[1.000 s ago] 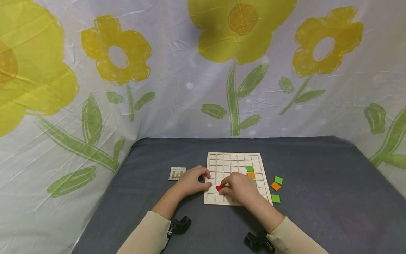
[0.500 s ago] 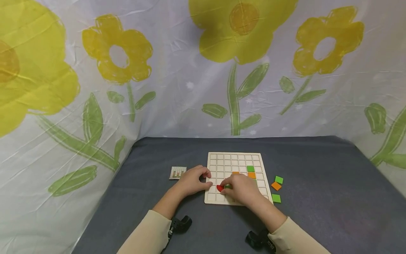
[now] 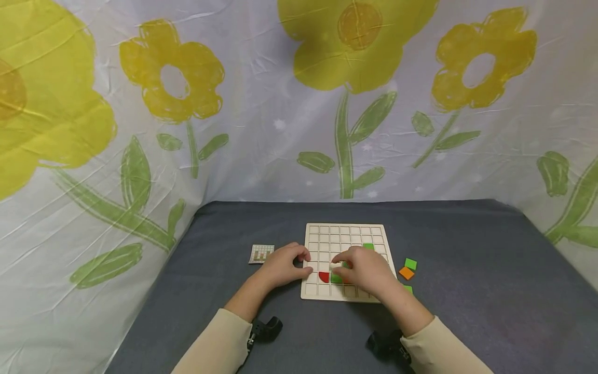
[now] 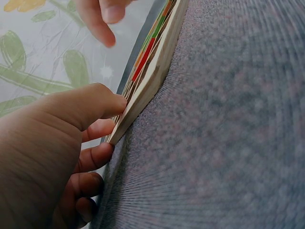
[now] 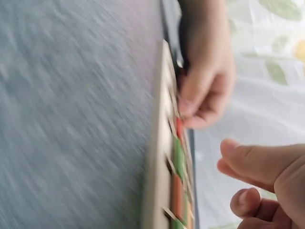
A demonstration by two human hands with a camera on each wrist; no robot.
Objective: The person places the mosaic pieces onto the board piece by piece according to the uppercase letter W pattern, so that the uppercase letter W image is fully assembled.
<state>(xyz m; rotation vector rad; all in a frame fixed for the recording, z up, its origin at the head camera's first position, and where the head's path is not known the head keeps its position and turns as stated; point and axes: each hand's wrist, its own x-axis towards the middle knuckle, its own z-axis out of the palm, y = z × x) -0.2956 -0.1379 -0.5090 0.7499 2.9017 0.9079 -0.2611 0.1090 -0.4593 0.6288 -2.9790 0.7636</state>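
A pale wooden grid board point(image 3: 327, 232) lies on the table with coloured tiles in its squares. My left hand point(image 3: 282, 267) rests at its left edge, thumb on the rim and fingers loosely bent beside it in the left wrist view. A red rounded tile point(image 3: 324, 277) sits in a lower-left square, and a green tile point(image 3: 336, 279) lies just right of it. Above these tiles hovers my right hand point(image 3: 369, 269), thumb and forefinger apart with nothing between them. It partly covers an orange tile point(image 5: 177, 195) and others.
Right of the board lie loose green point(image 3: 410, 264) and orange point(image 3: 406, 272) tiles, with another green one partly hidden by the right wrist. A small printed pattern card point(image 3: 260, 254) lies left of the board. Behind the dark table hangs a flowered curtain point(image 3: 261, 104).
My right hand has let go of the red tile and moved up and to the right. The red tile stays in its square. My left hand has stayed at the board's edge.
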